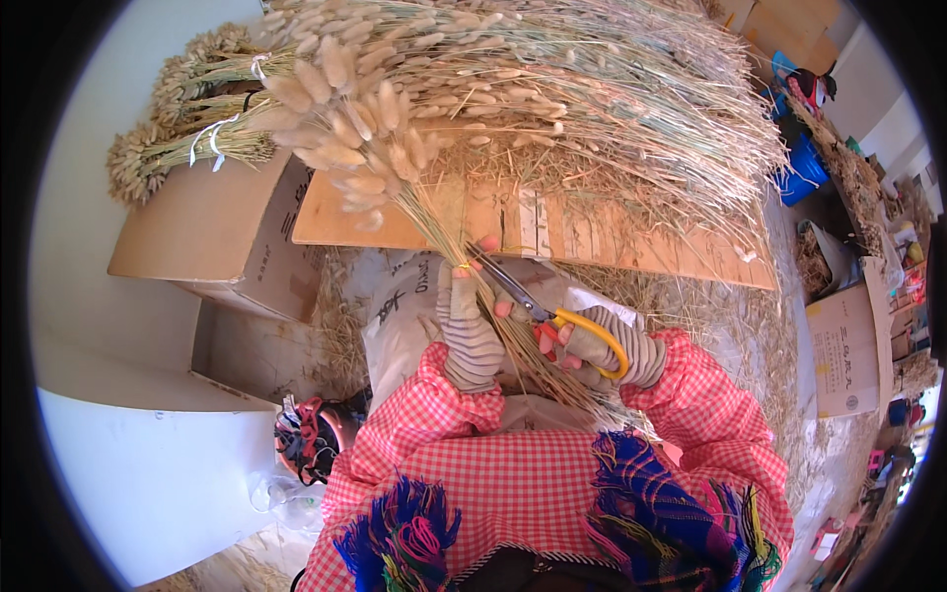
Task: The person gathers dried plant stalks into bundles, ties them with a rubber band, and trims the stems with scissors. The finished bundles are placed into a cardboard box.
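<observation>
My left hand (467,318), in a striped fingerless glove, grips a bunch of dried bunny-tail grass (425,214) by its stems. The fluffy heads fan out toward the upper left, and the cut ends point down to the right. A thin yellow tie (462,266) circles the stems at my left fingertips. In my right hand (581,351) is a pair of scissors (527,302) with yellow and red-orange handles. Its blades point to the upper left, near the tie and my left fingers; whether they touch the stems I cannot tell.
A large heap of loose grass (592,103) covers a wooden board (385,214) ahead. At left, tied bundles (214,144) rest on a cardboard box (200,222). A printed sack (399,318) lies below the board. Another carton (843,351) and a blue bucket (803,170) stand right.
</observation>
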`<move>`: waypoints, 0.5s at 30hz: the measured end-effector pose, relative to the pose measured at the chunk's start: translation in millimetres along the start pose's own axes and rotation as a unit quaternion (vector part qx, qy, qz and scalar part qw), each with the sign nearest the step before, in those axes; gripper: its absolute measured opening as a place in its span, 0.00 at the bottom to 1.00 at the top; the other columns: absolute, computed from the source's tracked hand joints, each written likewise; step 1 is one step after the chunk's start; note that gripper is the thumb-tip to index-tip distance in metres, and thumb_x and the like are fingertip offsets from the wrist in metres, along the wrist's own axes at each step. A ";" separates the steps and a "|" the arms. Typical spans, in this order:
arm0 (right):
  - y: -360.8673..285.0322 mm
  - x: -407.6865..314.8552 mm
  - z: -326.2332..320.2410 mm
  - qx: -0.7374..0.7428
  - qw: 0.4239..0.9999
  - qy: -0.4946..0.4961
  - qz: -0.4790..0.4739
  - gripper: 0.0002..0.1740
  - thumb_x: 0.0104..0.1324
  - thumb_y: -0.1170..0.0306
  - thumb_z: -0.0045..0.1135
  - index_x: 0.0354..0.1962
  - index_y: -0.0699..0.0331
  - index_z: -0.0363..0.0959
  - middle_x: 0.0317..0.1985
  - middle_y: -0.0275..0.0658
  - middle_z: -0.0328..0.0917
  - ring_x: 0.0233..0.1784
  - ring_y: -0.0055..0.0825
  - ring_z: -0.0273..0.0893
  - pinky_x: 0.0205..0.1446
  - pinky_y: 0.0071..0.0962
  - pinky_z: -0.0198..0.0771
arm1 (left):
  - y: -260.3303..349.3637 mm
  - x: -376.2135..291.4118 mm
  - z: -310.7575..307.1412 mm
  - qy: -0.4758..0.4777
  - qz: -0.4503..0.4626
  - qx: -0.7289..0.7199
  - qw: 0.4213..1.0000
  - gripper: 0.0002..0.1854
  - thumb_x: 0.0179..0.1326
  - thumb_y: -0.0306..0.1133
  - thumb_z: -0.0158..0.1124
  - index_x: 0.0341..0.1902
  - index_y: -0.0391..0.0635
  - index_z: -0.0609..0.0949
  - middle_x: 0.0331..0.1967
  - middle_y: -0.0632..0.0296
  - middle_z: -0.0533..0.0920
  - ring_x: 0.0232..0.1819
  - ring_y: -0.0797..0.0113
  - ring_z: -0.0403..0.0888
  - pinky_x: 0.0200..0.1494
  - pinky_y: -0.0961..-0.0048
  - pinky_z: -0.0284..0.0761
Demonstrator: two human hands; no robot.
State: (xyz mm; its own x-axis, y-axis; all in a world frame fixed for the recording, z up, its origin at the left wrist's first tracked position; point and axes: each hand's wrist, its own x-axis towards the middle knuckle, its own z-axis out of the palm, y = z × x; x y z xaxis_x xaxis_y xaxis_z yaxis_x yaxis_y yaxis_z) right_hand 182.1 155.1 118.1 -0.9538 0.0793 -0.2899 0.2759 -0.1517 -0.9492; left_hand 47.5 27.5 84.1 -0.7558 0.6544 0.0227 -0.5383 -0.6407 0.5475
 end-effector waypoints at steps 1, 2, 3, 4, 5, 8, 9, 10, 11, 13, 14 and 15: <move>5.7 -0.6 -2.6 0.028 0.999 -0.015 0.004 0.23 0.65 0.48 0.59 0.39 0.62 0.75 0.31 0.32 0.75 0.20 0.11 0.64 0.25 0.12 0.61 | 0.9 0.5 -3.1 -0.018 -0.014 -0.014 1.000 0.14 0.72 0.49 0.49 0.45 0.52 0.73 0.28 0.67 0.73 0.24 0.77 0.67 0.25 0.75 0.71; 11.8 -2.4 -3.4 0.053 0.998 -0.011 0.018 0.24 0.65 0.48 0.59 0.39 0.62 0.75 0.31 0.33 0.75 0.20 0.11 0.64 0.25 0.12 0.61 | -0.9 0.1 -6.2 -0.006 -0.018 -0.002 1.000 0.15 0.72 0.49 0.48 0.46 0.52 0.74 0.31 0.67 0.74 0.24 0.77 0.67 0.26 0.74 0.72; 17.0 -3.6 -3.4 0.078 0.996 -0.010 0.035 0.24 0.65 0.47 0.59 0.38 0.62 0.75 0.31 0.33 0.75 0.20 0.11 0.64 0.25 0.13 0.61 | -3.1 0.2 -10.4 0.005 -0.018 0.004 1.000 0.15 0.72 0.49 0.48 0.46 0.52 0.74 0.33 0.67 0.75 0.24 0.77 0.68 0.26 0.74 0.72; 20.8 -3.5 -3.7 0.077 0.997 -0.002 0.021 0.24 0.65 0.48 0.59 0.38 0.62 0.75 0.32 0.33 0.75 0.20 0.11 0.64 0.24 0.13 0.61 | -5.9 1.2 -15.1 0.013 -0.020 0.009 1.000 0.15 0.72 0.49 0.48 0.47 0.52 0.74 0.35 0.67 0.76 0.24 0.77 0.68 0.26 0.74 0.73; 24.2 -4.1 -2.0 0.075 0.997 0.002 0.010 0.23 0.65 0.48 0.58 0.39 0.62 0.75 0.32 0.33 0.75 0.19 0.12 0.64 0.23 0.13 0.61 | -9.5 2.6 -20.6 0.027 -0.012 0.019 0.999 0.16 0.73 0.49 0.46 0.48 0.51 0.74 0.37 0.66 0.76 0.25 0.75 0.69 0.26 0.72 0.73; 29.5 -5.7 6.4 0.071 0.997 0.019 -0.022 0.22 0.67 0.49 0.57 0.39 0.61 0.73 0.33 0.33 0.75 0.19 0.12 0.64 0.20 0.13 0.61 | -18.1 9.9 -38.2 0.005 -0.008 -0.034 0.999 0.16 0.73 0.47 0.45 0.49 0.50 0.74 0.41 0.63 0.75 0.27 0.69 0.72 0.26 0.68 0.74; 29.4 -8.1 7.7 0.069 0.997 0.029 -0.028 0.22 0.67 0.49 0.57 0.40 0.61 0.73 0.33 0.33 0.74 0.19 0.12 0.64 0.19 0.13 0.61 | -19.6 14.1 -43.2 -0.037 -0.014 -0.105 0.994 0.16 0.73 0.46 0.45 0.49 0.49 0.74 0.40 0.62 0.75 0.27 0.67 0.72 0.25 0.69 0.75; 28.6 -14.2 8.8 0.084 0.994 0.044 -0.045 0.24 0.67 0.47 0.55 0.40 0.61 0.73 0.32 0.32 0.74 0.19 0.12 0.63 0.19 0.13 0.59 | -20.9 15.7 -47.2 -0.077 -0.020 -0.175 0.981 0.15 0.73 0.45 0.46 0.49 0.48 0.74 0.39 0.60 0.75 0.27 0.65 0.73 0.24 0.69 0.75; 28.1 -21.1 8.9 0.098 0.992 0.062 -0.058 0.27 0.67 0.44 0.53 0.41 0.61 0.73 0.32 0.31 0.73 0.19 0.12 0.63 0.19 0.14 0.58 | -21.4 17.1 -49.9 -0.070 -0.016 -0.182 0.981 0.15 0.73 0.45 0.46 0.48 0.48 0.74 0.40 0.60 0.75 0.27 0.64 0.73 0.24 0.69 0.75; 25.5 -41.1 3.7 0.126 0.991 0.046 -0.030 0.32 0.65 0.40 0.52 0.44 0.63 0.72 0.31 0.30 0.72 0.19 0.12 0.62 0.20 0.14 0.57 | -20.5 17.9 -51.1 -0.087 -0.001 -0.200 0.976 0.13 0.73 0.43 0.45 0.47 0.49 0.74 0.42 0.60 0.75 0.27 0.61 0.73 0.24 0.68 0.76; 22.4 -56.1 -3.0 0.138 0.990 0.012 0.010 0.36 0.64 0.38 0.52 0.46 0.65 0.71 0.31 0.30 0.72 0.19 0.12 0.61 0.21 0.15 0.58 | -19.4 17.8 -50.0 -0.046 0.005 -0.165 0.985 0.13 0.73 0.43 0.45 0.46 0.49 0.74 0.40 0.61 0.75 0.28 0.63 0.74 0.24 0.68 0.75; 21.0 -69.4 -6.9 0.151 0.987 -0.022 0.051 0.39 0.62 0.36 0.53 0.49 0.67 0.70 0.30 0.30 0.72 0.19 0.11 0.61 0.22 0.15 0.58 | -19.2 17.0 -47.4 -0.012 0.013 -0.141 0.990 0.12 0.73 0.42 0.46 0.45 0.49 0.74 0.40 0.61 0.75 0.28 0.63 0.74 0.23 0.69 0.74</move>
State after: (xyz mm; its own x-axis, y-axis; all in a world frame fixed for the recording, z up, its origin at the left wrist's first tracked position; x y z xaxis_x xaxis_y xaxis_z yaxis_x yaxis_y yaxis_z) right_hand 254.9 153.2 117.4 -0.9290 0.0058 -0.3700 0.3291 -0.4440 -0.8334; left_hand 27.3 31.9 34.3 -0.7640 0.6429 0.0550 -0.6038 -0.7424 0.2904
